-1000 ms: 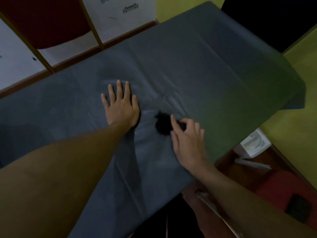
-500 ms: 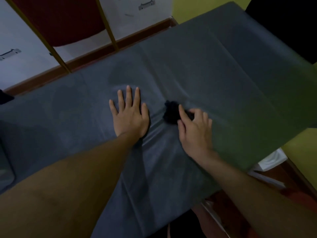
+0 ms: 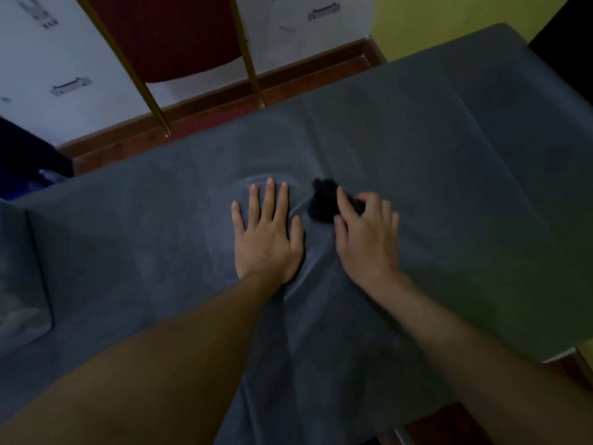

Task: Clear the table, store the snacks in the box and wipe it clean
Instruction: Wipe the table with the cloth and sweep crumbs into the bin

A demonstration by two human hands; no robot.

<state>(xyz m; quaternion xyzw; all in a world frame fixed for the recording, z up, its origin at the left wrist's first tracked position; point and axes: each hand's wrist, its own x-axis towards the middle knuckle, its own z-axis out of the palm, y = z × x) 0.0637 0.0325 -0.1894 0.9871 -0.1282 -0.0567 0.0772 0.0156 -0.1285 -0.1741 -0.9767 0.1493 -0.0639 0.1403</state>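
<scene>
1. Since the earlier frame, the black cloth (image 3: 322, 200) has been pushed forward under the right hand (image 3: 365, 239). It is now level with the fingers of the left hand (image 3: 268, 239), near mid-table.
2. Right hand: thumb and curled fingers grip the cloth. Left hand: flat, fingers spread, pressing on the grey table cover (image 3: 449, 187).
3. Wiping is judged under way. Keep the left palm pinning the cover so it doesn't ruck, and overlap the strokes.

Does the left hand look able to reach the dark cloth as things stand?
Probably yes: the left hand lies flat just beside the dark cloth, nothing between them, though the right hand grips it.
</scene>
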